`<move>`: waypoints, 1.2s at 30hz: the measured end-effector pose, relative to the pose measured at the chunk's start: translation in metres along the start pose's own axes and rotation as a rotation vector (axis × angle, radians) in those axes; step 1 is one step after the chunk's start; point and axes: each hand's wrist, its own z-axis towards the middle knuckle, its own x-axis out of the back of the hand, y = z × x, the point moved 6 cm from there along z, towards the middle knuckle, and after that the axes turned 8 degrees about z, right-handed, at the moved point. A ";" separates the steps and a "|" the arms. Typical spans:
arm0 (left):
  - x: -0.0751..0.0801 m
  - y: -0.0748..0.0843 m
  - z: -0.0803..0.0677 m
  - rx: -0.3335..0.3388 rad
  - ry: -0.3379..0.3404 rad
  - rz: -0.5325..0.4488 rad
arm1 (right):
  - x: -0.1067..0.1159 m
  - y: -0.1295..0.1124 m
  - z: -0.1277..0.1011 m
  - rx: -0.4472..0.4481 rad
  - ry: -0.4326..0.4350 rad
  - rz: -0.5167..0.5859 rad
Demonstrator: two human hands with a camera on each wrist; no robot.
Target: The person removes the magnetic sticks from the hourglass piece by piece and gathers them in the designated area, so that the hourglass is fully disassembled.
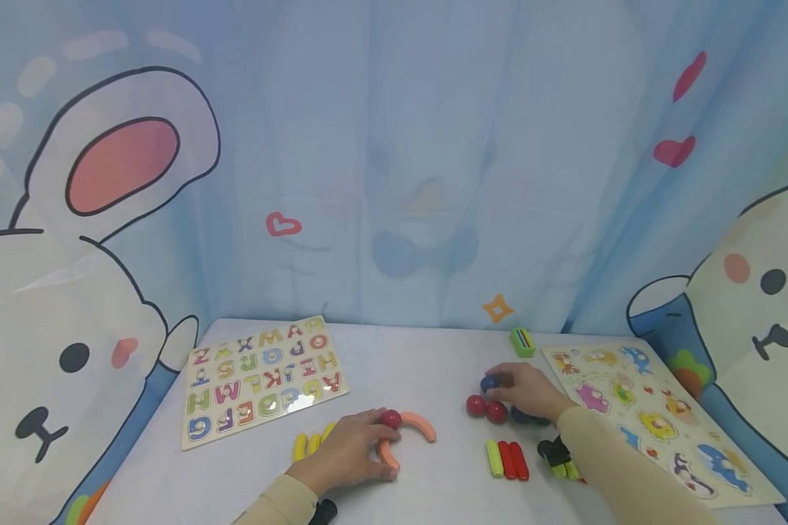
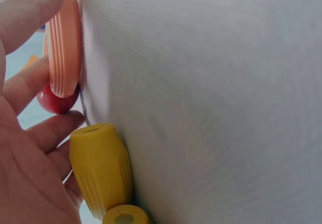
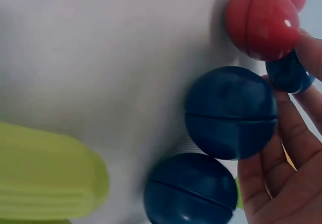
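Blue ball [image 1: 489,381] and orange arc [image 1: 407,430] lie on white table [image 1: 420,357] before cartoon curtain [image 1: 394,160].

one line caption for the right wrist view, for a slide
Right hand beside two blue balls and a red ball on the white table.

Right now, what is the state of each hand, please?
Left hand: holds the curved orange plastic piece with a red ball.
Right hand: pinches a dark blue plastic ball.
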 end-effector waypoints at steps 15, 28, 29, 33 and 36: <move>0.000 0.000 0.000 0.009 -0.002 -0.004 | -0.002 0.008 0.000 -0.038 -0.003 0.008; 0.007 0.009 -0.007 -0.012 0.008 0.084 | -0.003 -0.023 -0.017 0.072 0.098 -0.013; 0.007 0.009 -0.007 -0.013 0.016 0.087 | -0.007 -0.031 -0.019 0.081 0.096 -0.009; 0.008 0.009 -0.006 -0.017 0.051 0.105 | -0.037 -0.066 -0.026 0.117 0.016 -0.017; 0.010 0.009 -0.005 -0.015 0.067 0.117 | -0.065 -0.086 -0.031 0.179 -0.083 -0.037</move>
